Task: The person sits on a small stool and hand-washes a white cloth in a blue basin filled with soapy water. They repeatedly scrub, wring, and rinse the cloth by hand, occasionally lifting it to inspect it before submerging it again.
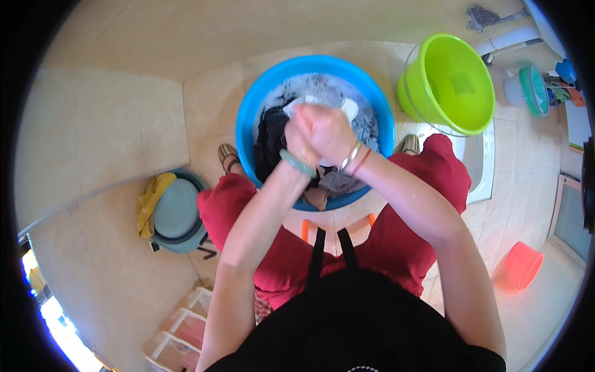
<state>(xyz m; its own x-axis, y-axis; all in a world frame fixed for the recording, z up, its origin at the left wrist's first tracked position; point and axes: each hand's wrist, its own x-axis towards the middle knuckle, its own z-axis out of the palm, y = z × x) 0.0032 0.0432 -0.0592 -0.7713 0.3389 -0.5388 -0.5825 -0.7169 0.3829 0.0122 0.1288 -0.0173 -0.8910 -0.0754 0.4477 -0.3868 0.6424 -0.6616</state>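
Observation:
My right hand (325, 128) and my left hand (297, 141) are pressed together above a blue basin (246, 133). Both are closed, slightly smeared by motion, and white cloth (350, 109) pokes out around them; most of it is hidden by my fingers. Under the hands, the basin holds sudsy water (313, 82), a black garment (269, 139) at the left and grey-blue clothes (367, 127) at the right. A grey garment (339, 183) lies near the front rim, beside a tan piece of cloth (316, 198). A pale green bangle circles my left wrist; a silver one and a red string circle my right.
A lime green bucket (427, 87) stands at the right beside a white floor basin (486, 164). Grey-green tubs (178, 208) with a yellow cloth (152, 201) are at the left. Farther off sit a red-orange bucket (524, 265) and a white rack (175, 328). My knees flank the basin.

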